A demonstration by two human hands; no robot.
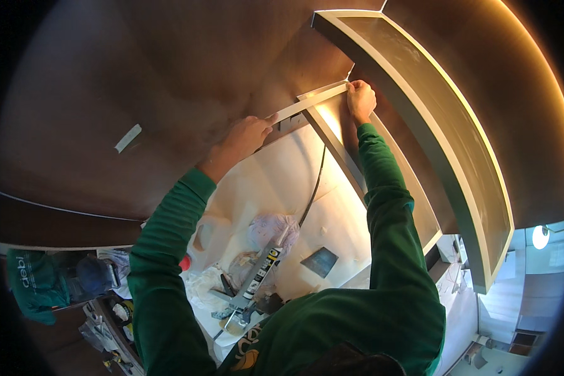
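Green sleeves (395,232) outstretched, hands (361,101) along a pale strip (313,101)

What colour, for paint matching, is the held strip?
The strip is pale cream, best seen in head view.

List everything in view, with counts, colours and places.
Strip: one, cream, between the hands
Wall: one, brown, upper left
Shelves: two, brown, pale-edged, right
Tape piece: one, pale, on the wall
Surface: one, white, below the hands
Cable: one, black, centre
Caulking gun: one, mainly grey, lower centre
Jug: one, white, left of the gun
Bundle: one, pinkish, centre
Square piece: one, dark, right of the gun
Garment: one, green, lower left
Lamp: one, white, far right
Clutter: uncounted, mixed colours, lower left
Left hand: one, bare, strip's left
Right hand: one, bare, strip's right
Sleeves: two, green, lower half
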